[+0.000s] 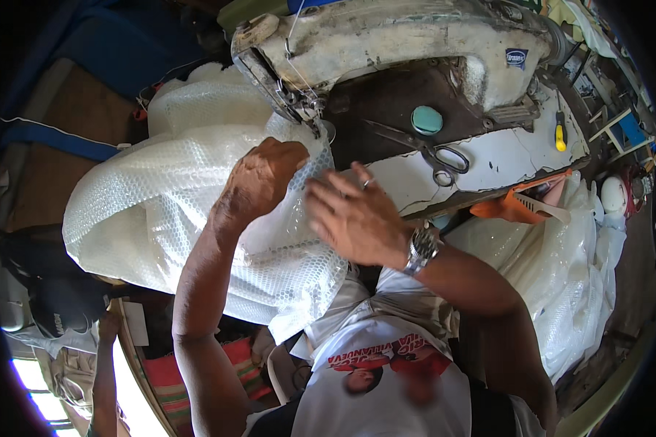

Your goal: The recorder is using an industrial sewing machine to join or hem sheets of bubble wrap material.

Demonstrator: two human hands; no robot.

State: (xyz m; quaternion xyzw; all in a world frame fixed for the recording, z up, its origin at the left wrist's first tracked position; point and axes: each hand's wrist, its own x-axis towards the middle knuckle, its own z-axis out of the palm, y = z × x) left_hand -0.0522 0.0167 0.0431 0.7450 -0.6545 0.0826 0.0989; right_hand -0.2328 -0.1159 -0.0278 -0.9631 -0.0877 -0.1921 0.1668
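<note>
The left hand (264,178) gripped a big bundle of bubble wrap (160,211) with curled fingers, pressing it just beside the needle of an old white sewing machine (386,36), while the right hand (353,215), open with fingers spread, lay flat on the wrap's near edge. On the worktop (503,156) behind the hands lay scissors (423,149) beside a round teal tin (426,120); a yellow-handled tool (560,135) lay near the far right corner.

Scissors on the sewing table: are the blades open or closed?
Closed. The scissors lie flat on the sewing table right of the machine's needle, both blades together in one narrow line, handle loops side by side; neither hand touches them.
</note>
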